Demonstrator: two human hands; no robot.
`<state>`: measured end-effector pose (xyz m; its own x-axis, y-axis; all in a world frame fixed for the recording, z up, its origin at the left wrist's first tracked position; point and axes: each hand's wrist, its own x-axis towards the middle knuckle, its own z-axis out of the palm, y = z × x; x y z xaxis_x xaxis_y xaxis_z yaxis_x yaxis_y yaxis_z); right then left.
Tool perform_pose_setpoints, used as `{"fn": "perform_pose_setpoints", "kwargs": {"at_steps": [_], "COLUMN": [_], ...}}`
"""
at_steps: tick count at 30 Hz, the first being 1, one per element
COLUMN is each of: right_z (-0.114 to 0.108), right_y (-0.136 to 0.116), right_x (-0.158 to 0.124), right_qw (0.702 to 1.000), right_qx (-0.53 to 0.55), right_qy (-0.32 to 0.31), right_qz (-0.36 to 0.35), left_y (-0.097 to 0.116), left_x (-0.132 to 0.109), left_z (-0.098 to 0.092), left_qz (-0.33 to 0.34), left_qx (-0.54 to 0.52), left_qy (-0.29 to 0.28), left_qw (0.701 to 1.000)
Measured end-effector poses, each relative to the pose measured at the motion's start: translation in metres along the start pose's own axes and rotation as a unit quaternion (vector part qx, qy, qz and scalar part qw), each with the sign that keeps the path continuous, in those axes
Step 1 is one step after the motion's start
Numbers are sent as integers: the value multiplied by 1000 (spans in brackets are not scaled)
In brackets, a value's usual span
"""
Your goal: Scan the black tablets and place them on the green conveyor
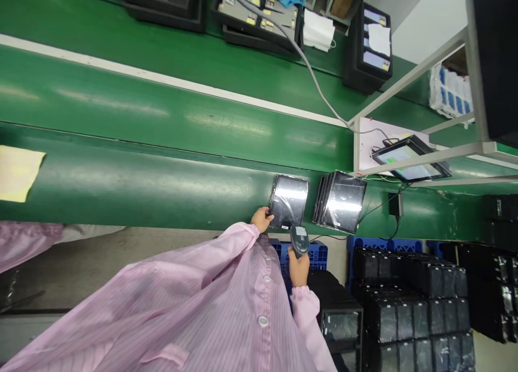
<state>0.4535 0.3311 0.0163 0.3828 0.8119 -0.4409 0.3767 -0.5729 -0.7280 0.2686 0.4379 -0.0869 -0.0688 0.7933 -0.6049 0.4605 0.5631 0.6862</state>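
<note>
Head view, and it looks rotated, so bear with me. Starting at the fingers: my left hand (261,219) has its fingers pinched on the near corner of a bagged tablet (288,201) lying flat on the green conveyor belt (162,118), close to the belt's near edge. My right hand (299,268) is wrapped tight around the grip of a barcode scanner (299,239), whose head points up at that tablet's near edge.

My guess on handling: the panel is stiff and fairly light, but the glossy plastic wrap looks slippery and the glass fragile, so I'd grip it by the edges or a corner, never press the face. It's nearly square; the long axis seems to run across the belt, away from me, with the screen face up.

Just beside it on the same edge sits a stack of similar panels (342,201). Further along, a lit screen (408,159) rests under a metal frame (424,70). Black trays (413,296) fill the floor below the belt.
</note>
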Motion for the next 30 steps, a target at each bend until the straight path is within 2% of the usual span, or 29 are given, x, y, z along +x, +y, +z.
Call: {"fn": "perform_pose_setpoints", "kwargs": {"at_steps": [4, 7, 10, 14, 17, 20, 23, 26, 28, 30], "right_z": [7, 14, 16, 5, -20, -65, -120, -167, -185, -191], "right_y": [-12, -19, -26, -45, -69, -92, -102, -98, -91, -83], "right_x": [71, 104, 106, 80, 53, 40, 58, 102, 131, 143], "right_qw": [999, 999, 998, 997, 995, 995, 992, 991, 992, 993], "right_qx": [29, 36, 39, 44, 61, 69, 77, 72, 67, 55], "right_qy": [-11, -34, -48, -45, -40, -3, 57, 92, 87, 93], "right_qz": [-25, -20, -26, -43, -67, -76, -76, -71, -55, -51], "left_y": [12, 22, 28, 30, 40, 74, 129, 180, 196, 190], "left_x": [-10, -16, -21, -42, -66, -82, -83, -71, -61, -50], "left_z": [9, 13, 9, -13, -26, -21, 11, 55, 77, 85], "left_qz": [12, 2, 0, 49, 118, 177, 216, 219, 214, 229], "left_qx": [-1, -9, -29, -88, -142, -176, -193, -180, -158, -143], "left_qy": [32, 52, 64, 58, 64, 50, 2, -40, -50, -52], "left_qw": [999, 999, 998, 993, 981, 967, 957, 958, 963, 961]}}
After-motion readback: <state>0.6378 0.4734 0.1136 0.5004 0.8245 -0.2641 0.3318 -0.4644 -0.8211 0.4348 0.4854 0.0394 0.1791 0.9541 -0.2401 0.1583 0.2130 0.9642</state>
